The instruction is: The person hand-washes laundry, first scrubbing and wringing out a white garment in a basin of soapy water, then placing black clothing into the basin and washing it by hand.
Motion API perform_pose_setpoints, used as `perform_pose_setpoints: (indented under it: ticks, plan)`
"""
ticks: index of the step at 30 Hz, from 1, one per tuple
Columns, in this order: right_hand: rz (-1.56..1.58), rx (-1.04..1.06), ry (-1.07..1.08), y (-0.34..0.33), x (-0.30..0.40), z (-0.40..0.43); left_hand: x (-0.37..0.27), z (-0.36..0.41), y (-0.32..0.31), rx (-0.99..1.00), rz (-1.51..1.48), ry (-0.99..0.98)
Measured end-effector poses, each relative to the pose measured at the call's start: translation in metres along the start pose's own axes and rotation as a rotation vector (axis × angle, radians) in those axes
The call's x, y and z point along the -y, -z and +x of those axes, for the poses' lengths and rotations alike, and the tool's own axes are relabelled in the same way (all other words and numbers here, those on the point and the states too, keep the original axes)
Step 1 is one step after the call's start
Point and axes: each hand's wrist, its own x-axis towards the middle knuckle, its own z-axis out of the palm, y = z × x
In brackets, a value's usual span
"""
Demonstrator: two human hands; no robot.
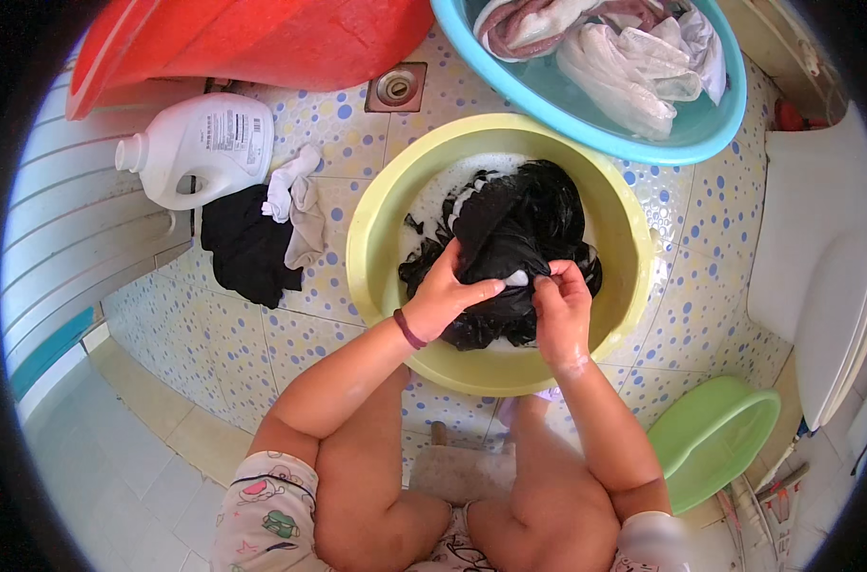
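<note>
Wet black cloth [548, 193] lies bunched in a yellow plastic basin [376, 243], with white suds [433, 193] around it. My left hand [451, 289] grips a fold of this cloth, its thumb pointing right. A small white lump [517, 278], perhaps foam, sits on the fabric beside that thumb; I cannot tell exactly what it is. Close by on the right, my right hand [564, 307] pinches the same cloth between thumb and fingers. Part of the cloth is hidden under both hands.
A turquoise basin [619, 143] at the top right holds pale wet laundry [626, 71]. Left are a white detergent jug [211, 143], black clothing [247, 243] and socks [294, 189]. A red tub [262, 43], floor drain [397, 87], green basin [712, 443] and toilet [812, 229] surround the tiles.
</note>
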Motion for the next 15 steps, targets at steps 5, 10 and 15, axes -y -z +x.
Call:
perform_pose_setpoints:
  ticks: [5, 10, 15]
  plan:
    - [0.324, -0.03, -0.145, -0.009, 0.003, -0.002, 0.022, -0.001, 0.017, -0.04, 0.506, -0.177]
    - [0.0, 0.017, 0.125, -0.016, 0.011, -0.006, 0.015, -0.004, -0.004, -0.06, 0.069, -0.081]
    - [-0.578, 0.108, 0.324, -0.017, -0.001, -0.011, 0.016, 0.002, -0.003, -0.178, -0.163, 0.025]
